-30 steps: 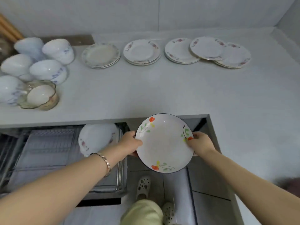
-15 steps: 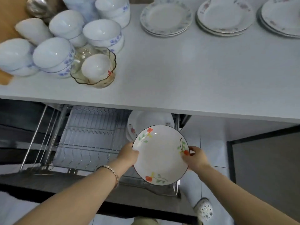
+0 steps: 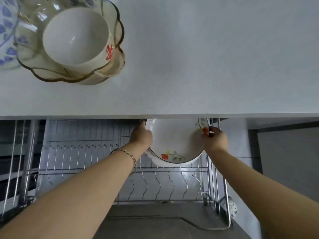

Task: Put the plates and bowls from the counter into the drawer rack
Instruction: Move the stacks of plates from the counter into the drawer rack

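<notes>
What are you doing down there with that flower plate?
A person is putting dishes away. Both hands hold the flower plate by its edges: the left hand on one side, the right hand on the other. The plate is tipped up at the back right of the wire drawer rack, just under the counter edge, in front of another white plate. Up on the counter, a white bowl sits inside a glass bowl, waiting.

Plate at the drawer rack, under the counter edge.
Plate [image 3: 174, 140] sat upright between left hand [image 3: 140, 135] and right hand [image 3: 215, 139], at the rack's [image 3: 82, 152] right end; a cup [image 3: 76, 35] sat in a glass bowl [image 3: 110, 66] on the counter [image 3: 207, 57] above.
</notes>
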{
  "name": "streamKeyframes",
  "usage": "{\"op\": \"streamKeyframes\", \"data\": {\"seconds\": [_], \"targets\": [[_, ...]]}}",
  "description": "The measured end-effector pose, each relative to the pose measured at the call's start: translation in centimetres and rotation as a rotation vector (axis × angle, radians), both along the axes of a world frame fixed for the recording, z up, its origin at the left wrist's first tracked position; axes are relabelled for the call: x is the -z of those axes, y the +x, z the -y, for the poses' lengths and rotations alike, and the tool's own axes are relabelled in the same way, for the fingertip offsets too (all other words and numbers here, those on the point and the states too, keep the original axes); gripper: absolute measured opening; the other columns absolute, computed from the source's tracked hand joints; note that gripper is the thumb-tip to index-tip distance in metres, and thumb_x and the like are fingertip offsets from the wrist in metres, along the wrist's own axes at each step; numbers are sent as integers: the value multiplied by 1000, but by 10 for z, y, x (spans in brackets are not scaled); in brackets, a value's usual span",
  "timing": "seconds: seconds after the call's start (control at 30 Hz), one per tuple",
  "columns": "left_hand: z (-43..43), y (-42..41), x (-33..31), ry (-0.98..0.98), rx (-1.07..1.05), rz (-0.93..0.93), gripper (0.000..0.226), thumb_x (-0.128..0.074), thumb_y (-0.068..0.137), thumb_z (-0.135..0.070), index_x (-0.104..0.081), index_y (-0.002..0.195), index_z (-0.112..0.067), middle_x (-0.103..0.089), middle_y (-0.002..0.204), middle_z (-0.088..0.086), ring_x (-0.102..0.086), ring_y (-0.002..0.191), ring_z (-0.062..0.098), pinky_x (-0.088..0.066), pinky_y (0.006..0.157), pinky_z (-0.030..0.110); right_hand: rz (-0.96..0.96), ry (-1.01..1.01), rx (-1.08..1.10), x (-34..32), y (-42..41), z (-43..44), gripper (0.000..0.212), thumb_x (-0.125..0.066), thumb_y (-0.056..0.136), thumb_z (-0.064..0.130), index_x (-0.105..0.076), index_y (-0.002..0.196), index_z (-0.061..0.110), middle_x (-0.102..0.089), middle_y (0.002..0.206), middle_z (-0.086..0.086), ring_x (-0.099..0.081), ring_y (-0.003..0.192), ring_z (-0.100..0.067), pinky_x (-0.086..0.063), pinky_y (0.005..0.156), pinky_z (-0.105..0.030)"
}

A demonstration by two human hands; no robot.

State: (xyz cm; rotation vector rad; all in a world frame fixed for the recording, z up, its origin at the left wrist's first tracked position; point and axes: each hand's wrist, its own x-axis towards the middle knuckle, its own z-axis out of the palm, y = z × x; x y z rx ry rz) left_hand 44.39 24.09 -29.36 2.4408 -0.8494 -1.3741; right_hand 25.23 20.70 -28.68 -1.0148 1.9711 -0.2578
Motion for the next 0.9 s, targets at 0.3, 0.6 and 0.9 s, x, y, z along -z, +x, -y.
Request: {"op": "streamKeyframes", "data": {"seconds": [0.3,0.6,0.9], "targets": [[-32,0,6,-211,-49,-86,33,-44,93,-1,-58,119,-15,-64,111,13,-65,88,26,-58,73,33,148,207,265,4,17,-38,27,-43,92,8,-58,111,-4,-60,88,-19,-61,72,-35,-57,66,-39],[-42,-10,-9,-66,51,-95,29,-42,94,-2,-53,120,-8,-63,99,4,-61,89,24,-54,80,33,157,208,141,7,10,-44,32,-43,91,8,-55,121,3,-59,69,-5,-66,76,-38,-56,82,-48],[-29,-92,-97,198,476,-100,19,-38,87,-4,-54,84,-13,-53,89,9,-52,85,20,-36,67,23,105,464,-497,-82,-76,-25,34,-47,93,11,-56,120,-6,-58,90,-12,-54,62,-16,-42,54,-19]]}}
